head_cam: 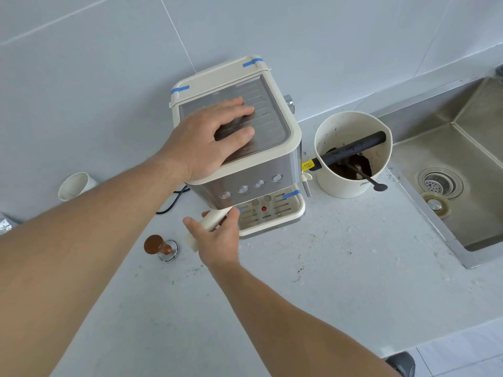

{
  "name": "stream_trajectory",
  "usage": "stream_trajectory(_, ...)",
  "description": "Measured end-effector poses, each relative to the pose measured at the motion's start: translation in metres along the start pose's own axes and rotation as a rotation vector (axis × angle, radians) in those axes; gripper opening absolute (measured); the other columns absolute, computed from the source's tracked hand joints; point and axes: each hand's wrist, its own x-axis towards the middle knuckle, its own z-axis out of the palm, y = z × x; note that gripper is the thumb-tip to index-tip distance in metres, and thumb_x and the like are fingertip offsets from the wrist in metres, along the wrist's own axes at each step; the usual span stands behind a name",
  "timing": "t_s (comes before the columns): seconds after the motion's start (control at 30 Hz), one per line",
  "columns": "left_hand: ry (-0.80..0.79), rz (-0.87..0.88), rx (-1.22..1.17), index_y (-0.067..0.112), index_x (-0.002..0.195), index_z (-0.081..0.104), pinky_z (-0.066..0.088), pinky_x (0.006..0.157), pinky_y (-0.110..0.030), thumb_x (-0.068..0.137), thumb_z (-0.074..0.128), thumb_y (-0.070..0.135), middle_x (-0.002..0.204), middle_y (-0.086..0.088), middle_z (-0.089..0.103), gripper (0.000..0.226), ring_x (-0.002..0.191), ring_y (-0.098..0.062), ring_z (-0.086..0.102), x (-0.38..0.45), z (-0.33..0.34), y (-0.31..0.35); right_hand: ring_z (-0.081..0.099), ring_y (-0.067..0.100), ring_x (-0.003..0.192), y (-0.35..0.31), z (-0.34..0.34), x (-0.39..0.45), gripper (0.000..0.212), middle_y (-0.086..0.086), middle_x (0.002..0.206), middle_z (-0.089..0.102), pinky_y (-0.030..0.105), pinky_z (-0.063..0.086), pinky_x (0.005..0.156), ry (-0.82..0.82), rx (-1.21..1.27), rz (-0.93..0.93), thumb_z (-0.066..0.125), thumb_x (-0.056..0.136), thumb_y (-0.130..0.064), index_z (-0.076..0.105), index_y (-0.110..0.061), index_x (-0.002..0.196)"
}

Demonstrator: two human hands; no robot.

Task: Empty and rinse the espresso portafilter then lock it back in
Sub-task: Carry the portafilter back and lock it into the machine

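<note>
A cream and steel espresso machine [272,170] stands on the grey counter against the tiled wall. My left hand [209,137] lies flat on its top plate, fingers spread. My right hand [217,240] grips the cream handle of the portafilter [212,220], which sticks out to the front left from under the machine's head. The portafilter's basket end is hidden under the machine. Below it sits the drip tray [272,213] with a red float.
A cream knock box [353,183] with a black bar, coffee grounds and a spoon stands right of the machine. The steel sink [462,186] is at the far right. A brown-handled tamper [159,247] sits left of my right hand. A white cup [76,185] lies far left.
</note>
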Motion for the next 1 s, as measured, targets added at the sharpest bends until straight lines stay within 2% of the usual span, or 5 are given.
stream_trajectory(0.2, 0.011, -0.007, -0.006, 0.044, 0.135, 0.051, 0.024, 0.117, -0.032, 0.086, 0.048, 0.056, 0.152, 0.020, 0.038, 0.050, 0.140, 0.001, 0.031, -0.001, 0.000, 0.000, 0.060, 0.014, 0.065, 0.000, -0.012, -0.007, 0.043, 0.005, 0.088, 0.057, 0.032, 0.055, 0.061, -0.041, 0.037, 0.019, 0.078, 0.077, -0.016, 0.046, -0.023, 0.105)
stream_trajectory(0.43, 0.013, -0.022, 0.004, 0.045, 0.134, 0.051, 0.024, 0.115, -0.029, 0.086, 0.050, 0.056, 0.152, 0.020, 0.038, 0.049, 0.140, 0.000, 0.032, -0.002, 0.001, -0.003, 0.055, 0.022, 0.050, -0.007, -0.050, -0.018, 0.045, 0.010, 0.077, 0.053, 0.044, 0.058, 0.058, -0.153, 0.066, 0.067, 0.061, 0.079, 0.005, 0.051, -0.021, 0.114)
stream_trajectory(0.6, 0.002, -0.029, -0.005, 0.044, 0.135, 0.050, 0.024, 0.116, -0.031, 0.085, 0.050, 0.056, 0.153, 0.020, 0.037, 0.051, 0.140, 0.000, 0.032, -0.002, 0.001, 0.000, 0.054, 0.025, 0.052, -0.020, -0.071, -0.021, 0.042, 0.014, 0.085, 0.052, 0.036, 0.056, 0.053, -0.165, -0.005, 0.133, 0.063, 0.081, 0.001, 0.056, -0.023, 0.115)
stream_trajectory(0.77, -0.089, -0.061, 0.115, 0.039, 0.147, 0.035, 0.015, 0.120, -0.036, 0.088, 0.043, 0.061, 0.159, 0.018, 0.026, 0.064, 0.146, -0.010, 0.022, 0.001, 0.000, 0.008, 0.054, 0.021, 0.055, -0.031, -0.068, -0.022, 0.025, 0.010, 0.081, 0.052, 0.036, 0.056, 0.057, -0.145, -0.110, 0.204, 0.055, 0.089, -0.009, 0.049, -0.025, 0.107)
stream_trajectory(1.0, -0.047, -0.154, 0.128, 0.035, 0.148, 0.031, 0.001, 0.121, -0.040, 0.092, 0.038, 0.057, 0.162, 0.012, 0.019, 0.061, 0.150, -0.008, 0.009, -0.002, 0.012, 0.024, 0.055, 0.023, 0.054, -0.036, -0.070, -0.018, 0.035, 0.013, 0.089, 0.051, 0.035, 0.058, 0.052, -0.155, -0.319, 0.239, 0.053, 0.085, -0.007, 0.041, -0.018, 0.117)
